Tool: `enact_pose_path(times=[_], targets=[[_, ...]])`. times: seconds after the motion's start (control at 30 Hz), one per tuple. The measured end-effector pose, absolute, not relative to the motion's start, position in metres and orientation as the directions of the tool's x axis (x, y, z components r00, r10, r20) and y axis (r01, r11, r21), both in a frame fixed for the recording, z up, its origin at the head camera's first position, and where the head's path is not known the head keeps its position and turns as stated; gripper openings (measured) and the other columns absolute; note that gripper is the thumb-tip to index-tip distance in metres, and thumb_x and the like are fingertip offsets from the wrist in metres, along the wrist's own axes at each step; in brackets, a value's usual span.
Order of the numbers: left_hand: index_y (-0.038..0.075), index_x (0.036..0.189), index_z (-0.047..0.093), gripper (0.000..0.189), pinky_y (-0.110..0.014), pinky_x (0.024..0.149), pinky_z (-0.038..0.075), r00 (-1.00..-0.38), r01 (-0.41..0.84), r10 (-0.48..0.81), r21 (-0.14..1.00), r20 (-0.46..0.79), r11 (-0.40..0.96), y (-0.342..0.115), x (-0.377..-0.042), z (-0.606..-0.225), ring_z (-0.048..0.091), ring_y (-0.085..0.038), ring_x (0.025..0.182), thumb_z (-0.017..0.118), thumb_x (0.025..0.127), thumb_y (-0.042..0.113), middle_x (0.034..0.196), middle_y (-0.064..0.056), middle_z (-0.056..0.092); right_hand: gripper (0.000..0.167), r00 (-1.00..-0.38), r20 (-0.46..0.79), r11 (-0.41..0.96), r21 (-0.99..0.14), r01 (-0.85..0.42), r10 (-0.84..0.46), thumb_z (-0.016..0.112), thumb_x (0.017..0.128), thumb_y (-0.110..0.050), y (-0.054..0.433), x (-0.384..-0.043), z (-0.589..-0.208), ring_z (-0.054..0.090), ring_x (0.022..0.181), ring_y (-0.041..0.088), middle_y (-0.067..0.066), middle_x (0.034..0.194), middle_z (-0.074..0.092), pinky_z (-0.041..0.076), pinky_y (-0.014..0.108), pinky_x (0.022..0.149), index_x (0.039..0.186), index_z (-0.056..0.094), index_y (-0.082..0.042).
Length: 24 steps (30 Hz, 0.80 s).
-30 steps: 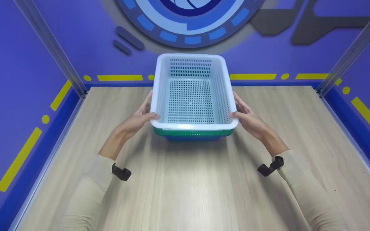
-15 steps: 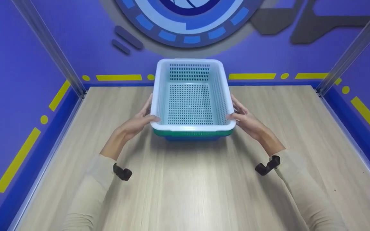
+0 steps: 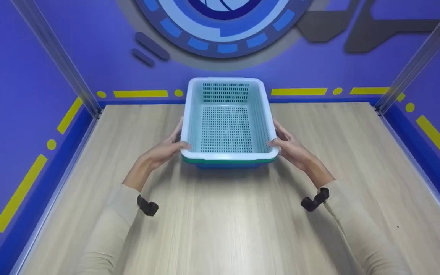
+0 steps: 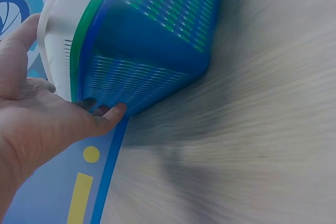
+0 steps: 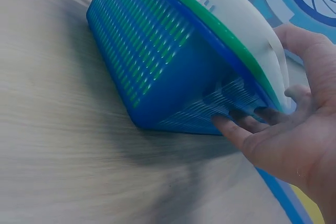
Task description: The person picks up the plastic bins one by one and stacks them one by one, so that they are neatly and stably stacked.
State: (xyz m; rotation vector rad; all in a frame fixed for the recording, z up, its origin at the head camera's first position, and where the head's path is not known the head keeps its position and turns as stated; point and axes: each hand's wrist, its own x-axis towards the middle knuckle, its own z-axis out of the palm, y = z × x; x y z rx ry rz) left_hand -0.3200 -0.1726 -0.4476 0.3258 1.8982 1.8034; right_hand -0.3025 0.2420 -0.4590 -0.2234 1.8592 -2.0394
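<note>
A white perforated basket [image 3: 230,156] sits inside a green basket [image 3: 193,160], which is nested in a blue basket [image 3: 229,166]. My left hand [image 3: 162,152] grips the white rim at the near left, its thumb over the edge. On the near right, my right hand [image 3: 295,151] holds the same rim, thumb also on top. In the left wrist view, several fingers reach under the rims beside the blue basket [image 4: 152,40]. Much of the white wall shows above the green rim [image 5: 226,27] in the right wrist view. The white basket has nothing in it.
The baskets stand on a wood-grain table [image 3: 224,221], towards its back edge. Behind them rises a blue printed back wall [image 3: 300,72]. Side panels with metal corner posts [image 3: 57,53] enclose the table left and right.
The white basket has sunk lower into the green basket, its far rim dropping most, with both hands going down along with it. Less of the green rim shows at the front.
</note>
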Motion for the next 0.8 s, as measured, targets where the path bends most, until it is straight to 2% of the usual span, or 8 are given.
enact_pose_path(times=[0.17,0.33,0.43,0.57,0.8], targets=[[0.048,0.161,-0.005,0.106,-0.055,0.129,0.0,-0.85,-0.184,0.479,0.976,-0.219,0.119,-0.171,-0.321,-0.454,-0.012,-0.023,0.16,0.067,0.093,0.011,0.172,0.009,-0.018,0.093,-0.923,-0.137,-0.04,-0.986,0.162,-0.359,0.059,0.096,-0.006,0.242,-0.301,-0.463,0.022,0.156,0.034,0.002,0.174,0.004,0.027,0.061,0.122,0.165,0.007,-0.039],[0.054,0.159,-0.003,0.108,-0.056,0.128,0.001,-0.851,-0.209,0.464,0.969,-0.245,0.129,-0.172,-0.321,-0.459,-0.011,-0.027,0.16,0.07,0.091,0.013,0.171,0.009,-0.02,0.095,-0.922,-0.162,-0.027,-0.983,0.183,-0.35,0.06,0.095,-0.006,0.24,-0.302,-0.466,0.023,0.156,0.033,0.002,0.174,0.005,0.029,0.059,0.122,0.164,0.006,-0.041],[0.055,0.158,-0.006,0.109,-0.057,0.128,0.005,-0.836,-0.241,0.482,0.965,-0.262,0.105,-0.173,-0.322,-0.462,-0.002,-0.032,0.16,0.069,0.092,0.012,0.171,0.005,-0.023,0.095,-0.926,-0.17,-0.037,-0.98,0.193,-0.337,0.061,0.094,-0.005,0.237,-0.302,-0.467,0.023,0.156,0.032,0.001,0.174,0.007,0.03,0.059,0.121,0.164,0.008,-0.041],[0.051,0.159,-0.009,0.11,-0.058,0.127,0.012,-0.831,-0.269,0.489,0.961,-0.266,0.065,-0.172,-0.323,-0.464,0.007,-0.035,0.159,0.067,0.092,0.009,0.171,0.0,-0.023,0.094,-0.932,-0.153,-0.066,-0.981,0.184,-0.33,0.061,0.094,-0.004,0.236,-0.301,-0.467,0.024,0.156,0.031,0.001,0.173,0.011,0.032,0.058,0.121,0.164,0.01,-0.039],[0.05,0.161,-0.006,0.107,-0.052,0.125,0.025,-0.833,-0.258,0.505,0.966,-0.225,0.005,-0.173,-0.324,-0.468,0.023,-0.035,0.156,0.064,0.092,0.005,0.173,0.002,-0.016,0.094,-0.933,-0.124,-0.088,-0.983,0.163,-0.338,0.059,0.093,0.001,0.237,-0.301,-0.47,0.025,0.156,0.034,0.006,0.173,0.015,0.033,0.057,0.121,0.166,0.009,-0.033]])
